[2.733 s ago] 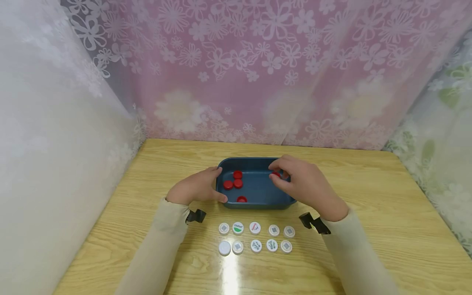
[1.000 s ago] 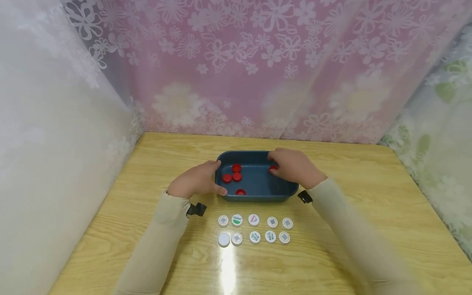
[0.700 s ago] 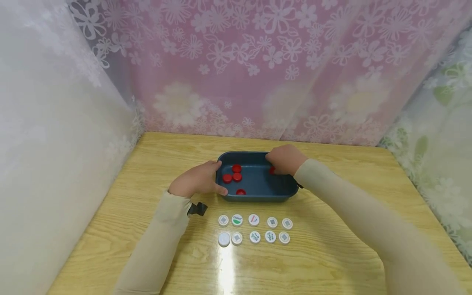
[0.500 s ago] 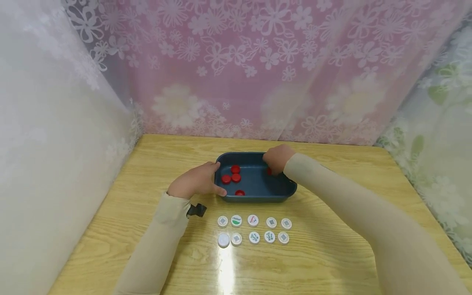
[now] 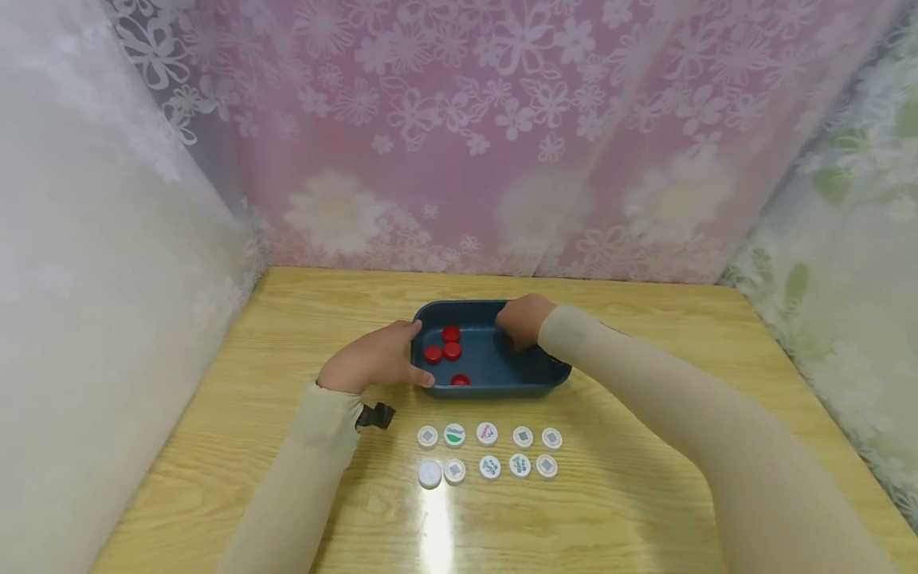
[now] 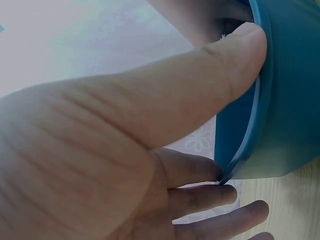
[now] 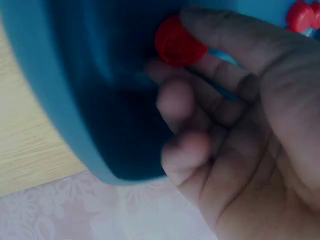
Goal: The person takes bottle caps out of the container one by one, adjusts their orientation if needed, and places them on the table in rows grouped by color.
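A dark blue oval-cornered tray [image 5: 495, 391] stands on the table. My left hand [image 5: 373, 359] grips its left end; in the left wrist view the thumb lies over the rim [image 6: 270, 100] and some fingers extend below. Inside the tray, my right hand [image 5: 526, 320] reaches down at the right part. The right wrist view shows the right hand [image 7: 225, 115] pinching a red cap [image 7: 175, 42] between thumb and finger, its hollow side visible. Several other red caps [image 5: 452, 350] lie in the tray's left half, one near the front wall.
On the wooden table [image 5: 645, 494], in front of the tray, white round caps [image 5: 490, 467] lie in two rows, some with printed marks. A pink floral curtain [image 5: 430, 143] hangs behind, with pale cloth [image 5: 107, 239] at the left and right.
My right hand has turned over and moved slightly left inside the tray, its sleeve now slanting across the right rim. My left hand keeps its hold. The whole head view has shifted a little.
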Action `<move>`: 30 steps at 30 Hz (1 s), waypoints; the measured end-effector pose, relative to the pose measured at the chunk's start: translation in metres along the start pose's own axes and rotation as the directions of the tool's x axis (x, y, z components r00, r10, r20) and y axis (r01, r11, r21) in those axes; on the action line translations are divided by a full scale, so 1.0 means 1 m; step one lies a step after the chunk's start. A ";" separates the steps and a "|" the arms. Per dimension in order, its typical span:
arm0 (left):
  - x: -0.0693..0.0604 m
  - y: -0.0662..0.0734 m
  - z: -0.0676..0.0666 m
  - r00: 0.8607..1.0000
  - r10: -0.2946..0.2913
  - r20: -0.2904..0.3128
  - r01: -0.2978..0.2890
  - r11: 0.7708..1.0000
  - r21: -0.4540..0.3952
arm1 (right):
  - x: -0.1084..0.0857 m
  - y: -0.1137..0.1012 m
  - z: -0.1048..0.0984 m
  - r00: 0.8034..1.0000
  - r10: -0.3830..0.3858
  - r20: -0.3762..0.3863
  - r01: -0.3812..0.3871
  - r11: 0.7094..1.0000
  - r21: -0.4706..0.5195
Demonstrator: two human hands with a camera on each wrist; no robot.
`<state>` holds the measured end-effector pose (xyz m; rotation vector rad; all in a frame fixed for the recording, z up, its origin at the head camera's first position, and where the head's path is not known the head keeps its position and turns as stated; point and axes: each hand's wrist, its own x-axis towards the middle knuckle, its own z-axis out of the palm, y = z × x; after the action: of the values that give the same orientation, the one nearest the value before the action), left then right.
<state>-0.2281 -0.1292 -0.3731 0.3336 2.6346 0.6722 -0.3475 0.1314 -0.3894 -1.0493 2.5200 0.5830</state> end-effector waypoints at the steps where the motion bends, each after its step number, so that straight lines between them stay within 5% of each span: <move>1: 0.000 0.000 0.000 1.000 0.002 0.000 -0.002 1.000 0.002 | -0.002 0.001 -0.003 1.000 -0.007 -0.002 0.007 1.000 0.028; 7: 0.001 0.001 0.001 1.000 -0.004 -0.008 0.004 1.000 0.012 | -0.023 -0.002 -0.033 0.993 -0.022 -0.115 0.052 0.964 0.262; 11: 0.002 0.000 0.001 1.000 -0.014 -0.010 0.014 1.000 0.009 | -0.044 -0.015 -0.048 0.967 -0.049 -0.251 0.128 0.941 0.312; 18: 0.002 -0.001 0.000 1.000 -0.014 -0.008 0.015 1.000 0.018 | -0.081 -0.046 -0.046 0.824 -0.021 -0.567 0.281 0.883 0.376; 23: 0.003 -0.002 0.000 1.000 -0.010 -0.011 0.010 1.000 0.011 | -0.105 -0.059 -0.030 0.753 0.071 -0.654 0.387 0.756 0.528; 26: 0.003 -0.002 0.001 1.000 -0.016 -0.007 0.016 1.000 0.007 | -0.114 -0.060 -0.020 0.693 0.109 -0.712 0.470 0.681 0.562; 30: 0.004 -0.002 0.000 1.000 -0.014 -0.005 0.014 1.000 0.007 | -0.119 -0.063 -0.013 0.647 0.092 -0.757 0.496 0.703 0.510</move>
<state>-0.2317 -0.1291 -0.3755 0.3160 2.6423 0.6601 -0.2246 0.1540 -0.3383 -1.4121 2.7268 -1.0540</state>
